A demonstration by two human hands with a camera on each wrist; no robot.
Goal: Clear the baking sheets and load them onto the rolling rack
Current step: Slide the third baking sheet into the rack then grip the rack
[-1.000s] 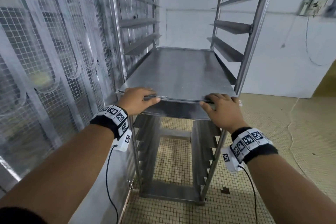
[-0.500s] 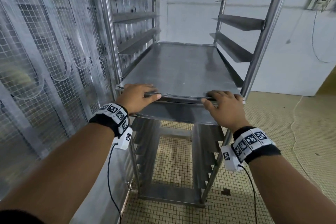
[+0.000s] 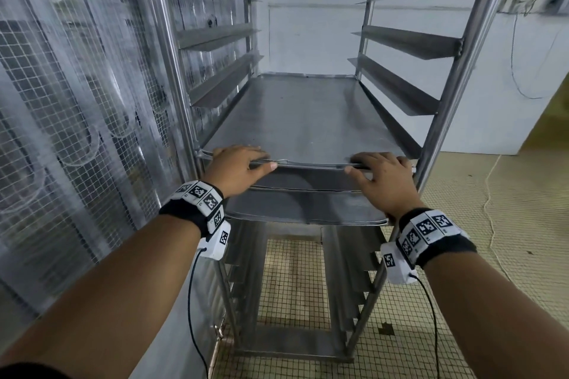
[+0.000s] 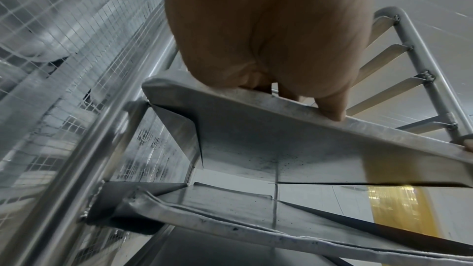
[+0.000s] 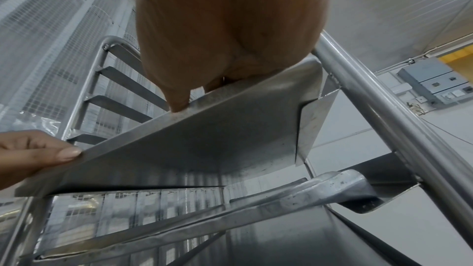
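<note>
Baking sheet [image 3: 308, 120], near rim under left hand [image 3: 237, 170] and right hand [image 3: 385, 183] fingers [image 3: 365, 159]

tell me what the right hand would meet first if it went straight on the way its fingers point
The right hand rests on the front rim of the top baking sheet; going straight on it would likely skim that sheet's surface, nothing else in line as far as visible.
</note>
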